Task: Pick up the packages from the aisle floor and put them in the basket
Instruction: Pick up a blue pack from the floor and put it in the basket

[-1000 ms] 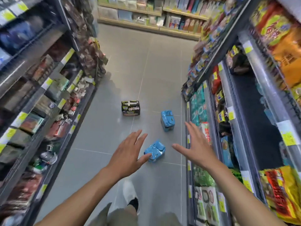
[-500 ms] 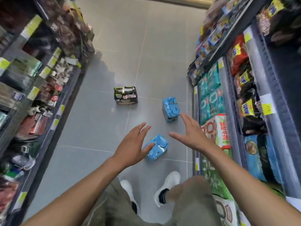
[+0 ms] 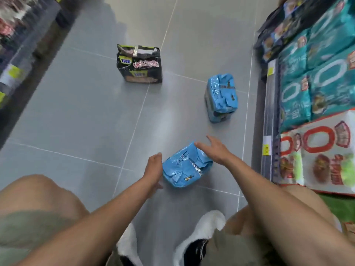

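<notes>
Blue foil package [image 3: 187, 166] low on the grey tiled floor [image 3: 86, 112], lying tilted, squarely between the two grips. Left grip [image 3: 153, 167] wide, fingers straight, palm turned toward the package's left edge and just beside it; contact there hard to tell. Right grip [image 3: 215, 150] wide as well, fingers spread, hovering at the package's far right corner and partly covering it, holding nothing. Second blue package [image 3: 221, 96] upright farther along the aisle, beyond the right grip and well apart from it, near the foot of the right-hand shelf [image 3: 269, 104]. Black package [image 3: 140, 64] upright farther still and off to the left, apart from both blue ones. Teal packs [image 3: 317, 83] stacked on that right-hand shelf, white-and-red packs [image 3: 317, 156] beside them, nearer the camera. Blurred goods along the left shelf [image 3: 17, 54]. Bare knees [image 3: 38, 198] at the lower corners, white shoes [image 3: 199, 227] between them on the tiles.
</notes>
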